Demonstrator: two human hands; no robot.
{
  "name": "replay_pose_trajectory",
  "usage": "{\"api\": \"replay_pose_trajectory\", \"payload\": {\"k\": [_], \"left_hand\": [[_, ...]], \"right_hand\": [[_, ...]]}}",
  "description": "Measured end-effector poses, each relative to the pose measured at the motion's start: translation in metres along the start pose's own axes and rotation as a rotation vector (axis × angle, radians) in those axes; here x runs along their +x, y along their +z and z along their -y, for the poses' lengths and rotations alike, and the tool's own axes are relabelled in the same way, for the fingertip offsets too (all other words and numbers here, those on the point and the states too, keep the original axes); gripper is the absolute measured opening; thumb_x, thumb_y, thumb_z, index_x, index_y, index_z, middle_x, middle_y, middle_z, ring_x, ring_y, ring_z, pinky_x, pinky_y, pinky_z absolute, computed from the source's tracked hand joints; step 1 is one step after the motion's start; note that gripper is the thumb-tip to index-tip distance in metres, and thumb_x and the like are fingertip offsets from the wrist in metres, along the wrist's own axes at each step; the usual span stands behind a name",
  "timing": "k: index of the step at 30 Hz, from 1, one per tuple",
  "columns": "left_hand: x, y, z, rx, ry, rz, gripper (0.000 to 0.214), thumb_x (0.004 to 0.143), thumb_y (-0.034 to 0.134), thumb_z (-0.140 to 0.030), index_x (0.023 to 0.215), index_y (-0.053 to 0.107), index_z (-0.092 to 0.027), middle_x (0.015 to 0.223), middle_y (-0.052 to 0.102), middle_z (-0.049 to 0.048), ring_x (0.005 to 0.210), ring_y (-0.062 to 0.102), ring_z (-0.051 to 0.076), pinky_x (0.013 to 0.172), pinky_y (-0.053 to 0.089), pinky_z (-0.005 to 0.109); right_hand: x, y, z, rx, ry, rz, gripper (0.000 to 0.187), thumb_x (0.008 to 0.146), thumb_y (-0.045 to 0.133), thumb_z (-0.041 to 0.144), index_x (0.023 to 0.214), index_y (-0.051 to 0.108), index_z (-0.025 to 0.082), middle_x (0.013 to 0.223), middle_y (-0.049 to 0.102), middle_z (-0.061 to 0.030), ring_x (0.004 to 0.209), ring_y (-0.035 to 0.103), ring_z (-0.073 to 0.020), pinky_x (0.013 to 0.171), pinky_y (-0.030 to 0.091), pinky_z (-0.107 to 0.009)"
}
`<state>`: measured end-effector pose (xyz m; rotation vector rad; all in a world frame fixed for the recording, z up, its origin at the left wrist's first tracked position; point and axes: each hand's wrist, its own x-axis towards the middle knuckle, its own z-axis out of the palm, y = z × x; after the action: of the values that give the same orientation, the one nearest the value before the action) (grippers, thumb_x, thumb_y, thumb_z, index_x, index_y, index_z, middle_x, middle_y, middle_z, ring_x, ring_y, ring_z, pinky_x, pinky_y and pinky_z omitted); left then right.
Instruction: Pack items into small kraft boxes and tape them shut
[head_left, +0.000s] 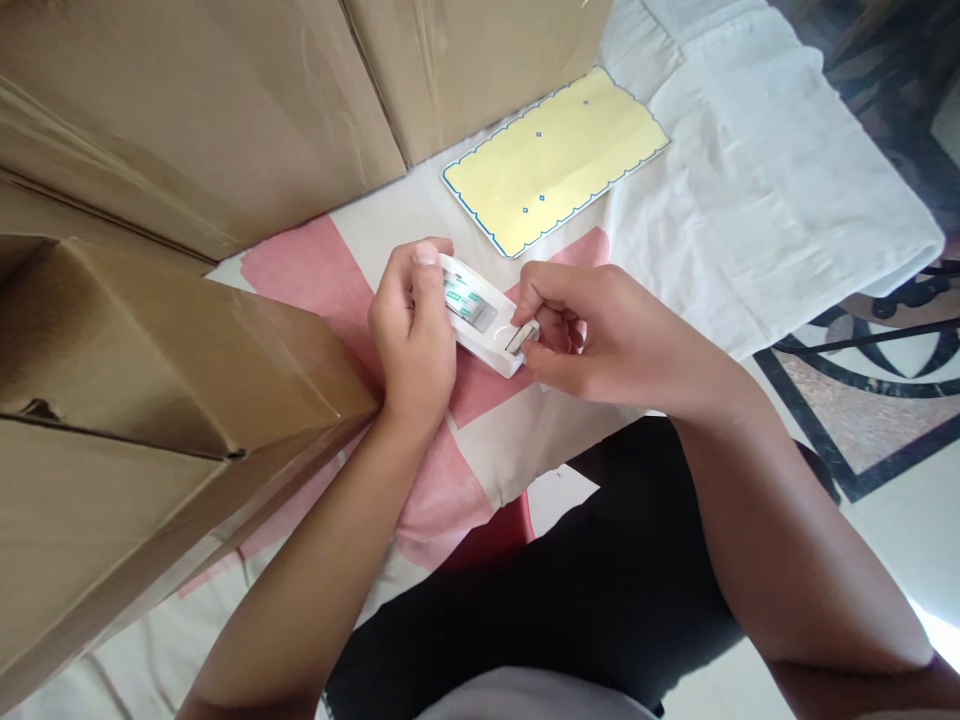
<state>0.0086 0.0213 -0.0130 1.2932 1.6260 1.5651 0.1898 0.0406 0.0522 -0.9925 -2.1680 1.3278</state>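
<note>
A small white box [486,347] with a window-like panel is held tilted above the cloth. Green printed marks show in the panel [466,299]. My left hand [415,325] is closed around the far left end of the box, its thumb along the near side. At the opposite end, my right hand [577,325] pinches the edge between thumb and fingers, beside a narrow dark slot [519,338]. The right fingers partly cover that end, so I cannot tell whether it is a flap or a lid.
Large brown cardboard boxes [202,110] stand at the back left, and another carton [150,350] is close to my left arm. A yellow card with a blue scalloped border [559,160] lies beyond my hands on a pink and cream cloth [540,440]. White folded fabric [750,170] spreads rightward.
</note>
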Motion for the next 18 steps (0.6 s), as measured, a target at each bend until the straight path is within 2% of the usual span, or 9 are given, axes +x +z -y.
{"api": "replay_pose_trajectory", "payload": {"k": [6, 11, 18], "left_hand": [[-0.0004, 0.0006, -0.001, 0.028, -0.019, -0.002, 0.046, 0.1, 0.043, -0.062, 0.1, 0.07, -0.025, 0.097, 0.071, 0.0051, 0.095, 0.066, 0.02, 0.078, 0.051, 0.031], [-0.0008, -0.0002, -0.0013, 0.009, -0.019, 0.003, 0.045, 0.1, 0.044, -0.062, 0.1, 0.07, -0.026, 0.099, 0.071, 0.0052, 0.098, 0.066, 0.021, 0.08, 0.051, 0.033], [-0.0009, -0.0002, -0.0037, 0.051, 0.025, -0.002, 0.04, 0.105, 0.041, -0.052, 0.099, 0.07, -0.026, 0.097, 0.071, 0.003, 0.093, 0.067, 0.019, 0.078, 0.051, 0.036]], "right_hand": [[-0.0005, 0.0006, -0.0092, 0.097, -0.018, -0.008, 0.024, 0.078, 0.059, -0.001, 0.088, 0.059, 0.021, 0.066, 0.045, 0.0052, 0.059, 0.039, -0.0107, 0.055, 0.028, -0.027], [-0.0024, 0.0008, -0.0089, 0.092, -0.011, -0.012, 0.024, 0.077, 0.065, 0.002, 0.09, 0.059, 0.022, 0.072, 0.05, 0.0036, 0.062, 0.043, -0.0115, 0.056, 0.031, -0.027], [-0.0037, 0.0019, -0.0068, 0.102, 0.01, -0.028, 0.021, 0.079, 0.064, 0.004, 0.089, 0.058, 0.022, 0.073, 0.051, 0.0029, 0.062, 0.043, -0.0116, 0.056, 0.031, -0.027]]}}
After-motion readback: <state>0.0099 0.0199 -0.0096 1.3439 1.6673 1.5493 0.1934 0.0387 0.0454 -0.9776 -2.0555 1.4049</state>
